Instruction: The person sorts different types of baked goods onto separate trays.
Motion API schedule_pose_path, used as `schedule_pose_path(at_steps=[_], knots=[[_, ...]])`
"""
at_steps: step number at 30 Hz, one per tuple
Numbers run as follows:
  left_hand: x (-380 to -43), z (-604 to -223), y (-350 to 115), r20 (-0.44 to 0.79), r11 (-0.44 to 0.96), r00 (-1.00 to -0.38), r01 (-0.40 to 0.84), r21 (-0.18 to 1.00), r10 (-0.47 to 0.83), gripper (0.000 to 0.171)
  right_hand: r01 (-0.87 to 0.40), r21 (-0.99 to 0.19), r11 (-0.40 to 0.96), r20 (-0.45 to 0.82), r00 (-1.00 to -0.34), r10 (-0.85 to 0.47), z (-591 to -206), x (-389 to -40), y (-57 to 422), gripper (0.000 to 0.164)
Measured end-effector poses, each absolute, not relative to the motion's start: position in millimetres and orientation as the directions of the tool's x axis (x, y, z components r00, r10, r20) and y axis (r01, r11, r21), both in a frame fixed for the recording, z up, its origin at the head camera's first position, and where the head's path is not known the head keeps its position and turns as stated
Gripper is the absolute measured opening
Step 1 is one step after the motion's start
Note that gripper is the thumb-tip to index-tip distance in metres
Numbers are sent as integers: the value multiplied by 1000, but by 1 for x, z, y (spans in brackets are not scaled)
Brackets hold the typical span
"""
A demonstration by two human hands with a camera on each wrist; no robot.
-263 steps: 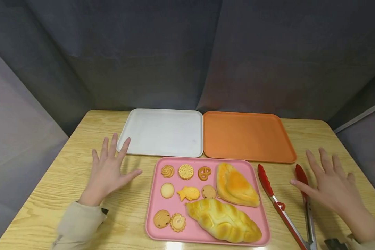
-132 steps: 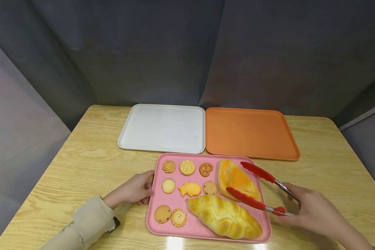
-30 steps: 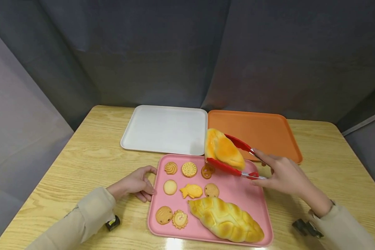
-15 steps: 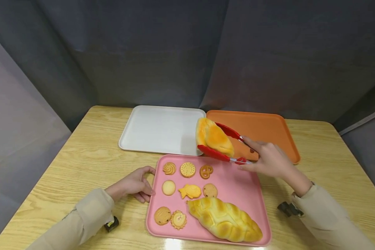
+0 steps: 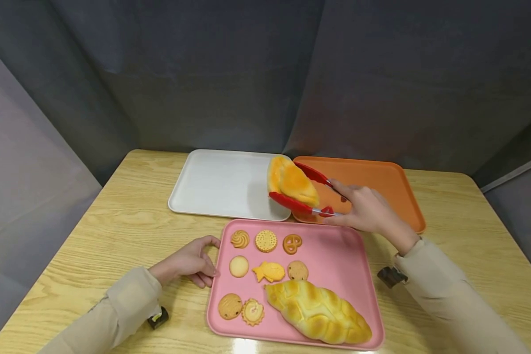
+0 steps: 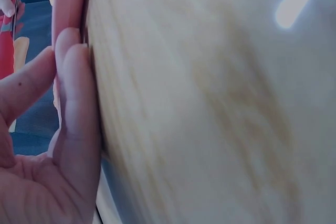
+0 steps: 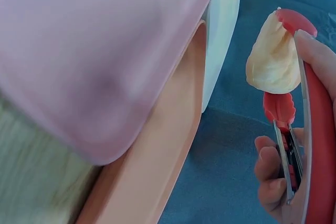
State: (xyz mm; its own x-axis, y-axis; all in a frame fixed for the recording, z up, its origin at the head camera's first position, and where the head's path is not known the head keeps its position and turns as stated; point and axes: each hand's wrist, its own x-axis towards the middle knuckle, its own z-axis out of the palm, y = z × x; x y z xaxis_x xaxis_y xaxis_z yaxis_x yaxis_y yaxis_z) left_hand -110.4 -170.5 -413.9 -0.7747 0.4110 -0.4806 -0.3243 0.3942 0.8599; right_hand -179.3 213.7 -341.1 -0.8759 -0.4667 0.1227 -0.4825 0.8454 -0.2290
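Observation:
My right hand (image 5: 369, 209) grips red-tipped metal tongs (image 5: 290, 202). Between the tong tips a golden, folded wedge-shaped bread (image 5: 294, 183) is squeezed, held up where the white tray (image 5: 219, 184) and the orange tray (image 5: 387, 189) meet; the right wrist view shows the bread (image 7: 274, 59) from its pale side, high above the trays. My left hand (image 5: 188, 260) pinches the left rim of the pink tray (image 5: 340, 255), thumb on one side of the rim and fingers on the other, seen closely in the left wrist view at the pink rim (image 6: 69, 3).
On the pink tray lie a braided bread (image 5: 318, 312), a fish-shaped cookie (image 5: 270, 271), a pretzel (image 5: 292, 243) and several round cookies, one of them a fluted tart (image 5: 252, 312). The wooden table (image 5: 128, 221) ends at a dark curtain (image 5: 221, 73) behind the trays.
Earlier both hands were spread and the tongs lay on the table. The right hand took the tongs, lifted the wedge bread off the pink tray and moved it away and leftward. The left hand took the tray's rim.

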Motion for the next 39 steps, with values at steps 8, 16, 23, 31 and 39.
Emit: schedule_pose_path(at_steps=[8, 16, 23, 31, 39], knots=[[-111, -413, -171, -485, 399, -774, -327, 857, 407, 54, -457, -273, 846, 112, -889, -444, -339, -197, 197, 90], [-111, -413, -171, -480, 400, -778, -321, 859, 406, 52, -448, -269, 853, 74, -892, -445, -335, -216, 183, 95], [-112, -414, -171, -477, 398, -778, -319, 860, 408, 52, -413, -269, 870, 16, -905, -425, -335, -230, 171, 91], [-112, -415, -172, -478, 401, -777, -317, 860, 411, 51, -392, -279, 877, -27, -909, -415, -341, -246, 156, 94], [-112, -414, -171, -479, 398, -775, -319, 860, 413, 52, -390, -274, 879, -63, -905, -421, -352, -260, 144, 89]])
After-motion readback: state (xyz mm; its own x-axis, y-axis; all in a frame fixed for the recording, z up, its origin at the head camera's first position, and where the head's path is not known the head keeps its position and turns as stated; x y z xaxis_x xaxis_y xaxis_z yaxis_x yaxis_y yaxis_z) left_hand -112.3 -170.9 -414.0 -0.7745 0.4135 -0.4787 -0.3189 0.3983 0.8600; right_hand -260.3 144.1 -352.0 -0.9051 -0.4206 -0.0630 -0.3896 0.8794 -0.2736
